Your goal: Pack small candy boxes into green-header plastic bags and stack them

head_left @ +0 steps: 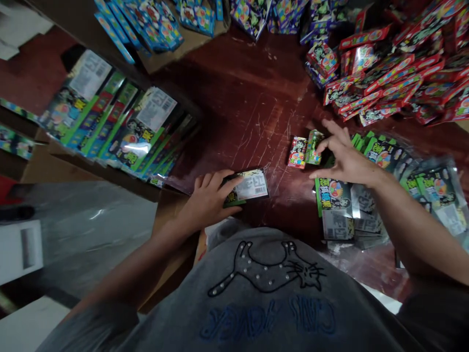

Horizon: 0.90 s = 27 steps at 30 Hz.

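Observation:
Near the table's front edge, my left hand (212,195) has its thumb and fingers around the left end of a black and green packet (252,184) with a white label. Right of centre, my right hand (342,154) touches a small green box (314,147) with a fingertip, its thumb held apart below. Against that green box on its left stands a small red box (297,152). Beneath and beside my right wrist lie several black and green packets (335,195) in clear sleeves.
A heap of red packets (388,73) fills the back right. Purple packets (289,14) and blue packets (154,24) lie along the back. At the left, a row of labelled packs (139,127) stands in a cardboard box (91,171). The red-brown table (234,98) is scratched.

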Each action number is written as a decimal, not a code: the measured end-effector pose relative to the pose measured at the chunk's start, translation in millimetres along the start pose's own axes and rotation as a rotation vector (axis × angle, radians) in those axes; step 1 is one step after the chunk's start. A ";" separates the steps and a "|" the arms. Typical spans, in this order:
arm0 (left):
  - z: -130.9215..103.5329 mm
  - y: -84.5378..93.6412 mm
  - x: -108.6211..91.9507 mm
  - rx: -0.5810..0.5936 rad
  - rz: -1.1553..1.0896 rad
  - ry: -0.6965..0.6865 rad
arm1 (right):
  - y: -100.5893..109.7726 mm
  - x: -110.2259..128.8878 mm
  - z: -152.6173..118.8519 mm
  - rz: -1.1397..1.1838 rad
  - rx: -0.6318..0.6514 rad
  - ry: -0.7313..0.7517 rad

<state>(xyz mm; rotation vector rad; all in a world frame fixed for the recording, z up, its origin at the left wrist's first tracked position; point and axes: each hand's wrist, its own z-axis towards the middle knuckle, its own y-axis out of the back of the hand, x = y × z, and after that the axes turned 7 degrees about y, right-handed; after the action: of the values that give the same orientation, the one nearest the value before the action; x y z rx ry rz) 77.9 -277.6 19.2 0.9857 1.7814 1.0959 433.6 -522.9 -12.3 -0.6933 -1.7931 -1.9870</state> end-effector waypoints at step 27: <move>15.6 -27.4 14.6 -0.119 -0.195 0.012 | -78.9 81.2 37.1 0.015 0.050 0.164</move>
<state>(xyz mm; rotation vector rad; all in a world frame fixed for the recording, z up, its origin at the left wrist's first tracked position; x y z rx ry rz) 81.1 -268.6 -14.2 0.7197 1.7588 1.0729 326.4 -472.9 -25.9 -0.5112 -1.7293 -1.9232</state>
